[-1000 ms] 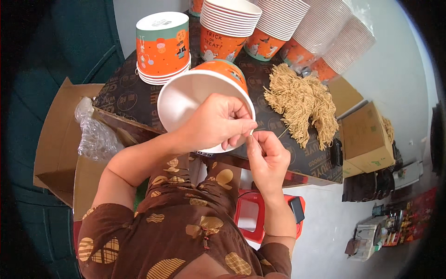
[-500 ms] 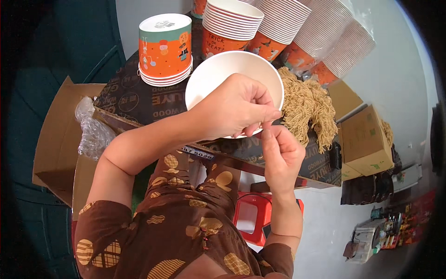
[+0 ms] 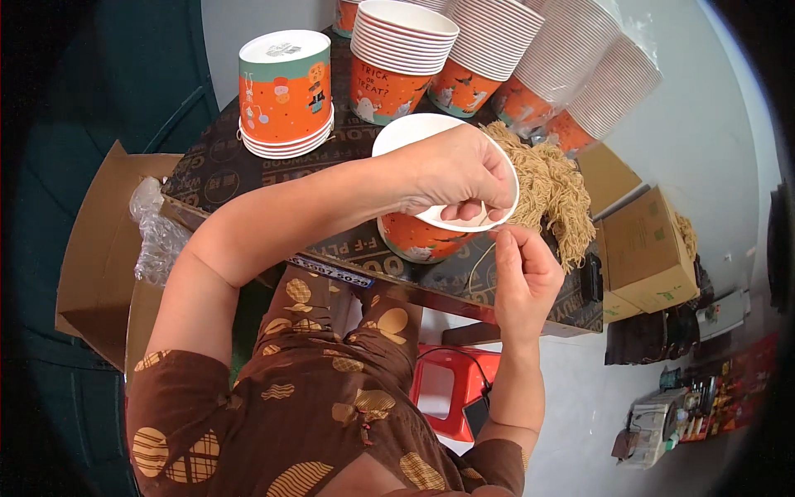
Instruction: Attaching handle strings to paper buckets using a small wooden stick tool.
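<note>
An orange printed paper bucket (image 3: 426, 240) with a white rim stands tilted at the table's front, its mouth toward me. My left hand (image 3: 464, 174) reaches across the mouth, its fingers curled just inside the right side of the rim. A thin tan cord (image 3: 474, 267) runs at that side of the bucket and hangs down outside it. Outside the rim, my right hand (image 3: 526, 273) pinches the cord between thumb and forefinger. The left fingertips are closed near the cord inside; what they grip is partly hidden.
An upside-down bucket stack (image 3: 286, 95) stands at the left. Several upright bucket stacks (image 3: 393, 70) line the back of the dark table (image 3: 211, 166). A heap of tan cords (image 3: 563, 195) lies right of the bucket. Cardboard boxes (image 3: 650, 253) and a red stool (image 3: 451, 414) stand around.
The bucket has tipped and shifted to the right, so its printed side now shows. Both hands have moved slightly right and down, drawing apart, and the hanging cord has come into view.
</note>
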Demonstrator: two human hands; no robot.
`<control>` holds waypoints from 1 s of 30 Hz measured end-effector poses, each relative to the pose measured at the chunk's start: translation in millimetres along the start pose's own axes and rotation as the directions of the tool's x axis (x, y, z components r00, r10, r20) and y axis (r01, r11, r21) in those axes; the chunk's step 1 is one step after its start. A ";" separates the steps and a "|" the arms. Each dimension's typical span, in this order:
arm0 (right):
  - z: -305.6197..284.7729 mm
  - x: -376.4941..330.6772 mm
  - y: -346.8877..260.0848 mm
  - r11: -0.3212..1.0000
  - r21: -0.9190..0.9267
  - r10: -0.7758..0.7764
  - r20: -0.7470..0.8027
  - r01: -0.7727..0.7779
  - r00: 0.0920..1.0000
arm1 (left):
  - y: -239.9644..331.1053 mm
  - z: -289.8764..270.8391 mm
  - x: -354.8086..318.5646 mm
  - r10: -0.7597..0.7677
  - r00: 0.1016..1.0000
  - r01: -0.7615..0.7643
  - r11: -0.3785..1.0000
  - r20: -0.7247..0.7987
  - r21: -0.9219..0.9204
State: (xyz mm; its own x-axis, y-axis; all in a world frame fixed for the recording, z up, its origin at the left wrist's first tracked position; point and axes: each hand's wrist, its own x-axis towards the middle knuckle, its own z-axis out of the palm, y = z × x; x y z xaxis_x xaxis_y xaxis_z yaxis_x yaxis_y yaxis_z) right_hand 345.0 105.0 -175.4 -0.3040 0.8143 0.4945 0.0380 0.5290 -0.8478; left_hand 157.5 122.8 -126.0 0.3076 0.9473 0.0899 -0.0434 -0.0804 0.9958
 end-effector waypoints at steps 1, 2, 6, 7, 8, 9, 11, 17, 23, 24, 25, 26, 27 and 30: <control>-1.6 -0.3 -0.3 0.999 -0.033 -0.022 0.011 0.022 1.000 | -0.7 -0.9 0.9 -0.002 1.000 0.002 1.000 0.024 -0.002; -3.1 -0.3 -0.4 0.997 -0.066 -0.043 0.023 0.044 0.999 | -1.7 -1.3 2.3 -0.001 1.000 0.001 1.000 0.023 -0.002; -5.4 7.4 6.4 0.868 -0.350 -0.366 0.031 0.353 0.930 | -2.7 -2.0 6.1 -0.018 0.997 0.015 0.999 0.071 0.036; -5.7 9.4 7.0 0.800 -0.421 -0.452 0.047 0.428 0.891 | -2.0 -2.5 6.2 -0.024 0.996 0.020 0.999 0.083 0.046; -6.0 10.7 7.6 0.720 -0.487 -0.532 0.070 0.494 0.844 | -1.4 -2.8 6.2 -0.024 0.996 0.020 0.999 0.082 0.048; -6.9 11.3 8.6 0.720 -0.488 -0.532 0.068 0.493 0.844 | -0.8 -2.9 6.6 -0.036 0.995 0.031 0.998 0.089 0.053; -8.9 12.0 11.6 0.806 -0.381 -0.462 0.071 0.452 0.884 | 0.5 -3.2 8.8 -0.050 0.994 0.044 0.997 0.097 0.059; -5.5 5.0 10.6 0.910 -0.318 -0.267 0.038 0.265 0.963 | 3.4 -7.9 3.2 -0.083 0.991 0.071 0.990 0.102 0.119; -7.1 6.3 0.4 0.939 -0.286 -0.192 0.029 0.193 0.981 | 4.3 -7.2 -1.1 -0.090 0.987 0.080 0.994 0.130 0.076; -7.7 6.4 -0.3 0.939 -0.287 -0.191 0.030 0.192 0.981 | 3.9 -6.4 -1.0 -0.095 0.986 0.086 0.994 0.134 0.073; -8.1 6.7 -0.9 0.940 -0.280 -0.194 0.036 0.196 0.980 | 3.6 -5.6 -1.0 -0.101 0.985 0.092 0.993 0.138 0.070; -8.3 7.0 -1.2 0.941 -0.273 -0.197 0.042 0.201 0.979 | 3.6 -4.9 -1.3 -0.101 0.985 0.092 0.993 0.138 0.069; -8.5 7.2 -1.4 0.940 -0.274 -0.197 0.042 0.201 0.980 | 3.9 -3.9 -1.3 -0.110 0.984 0.099 0.991 0.140 0.086; -9.0 8.7 -2.0 0.949 -0.248 -0.191 0.042 0.196 0.981 | 2.9 -2.5 1.0 -0.135 0.979 0.120 0.987 0.152 0.106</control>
State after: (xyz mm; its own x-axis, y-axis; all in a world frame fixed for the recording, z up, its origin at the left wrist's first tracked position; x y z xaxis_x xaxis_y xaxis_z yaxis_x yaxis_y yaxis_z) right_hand 350.8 113.3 -167.6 -0.3456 0.6872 0.6390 0.2125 0.7206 -0.6600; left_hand 155.3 124.3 -123.1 0.4511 0.8914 -0.0444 0.0950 0.0015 0.9955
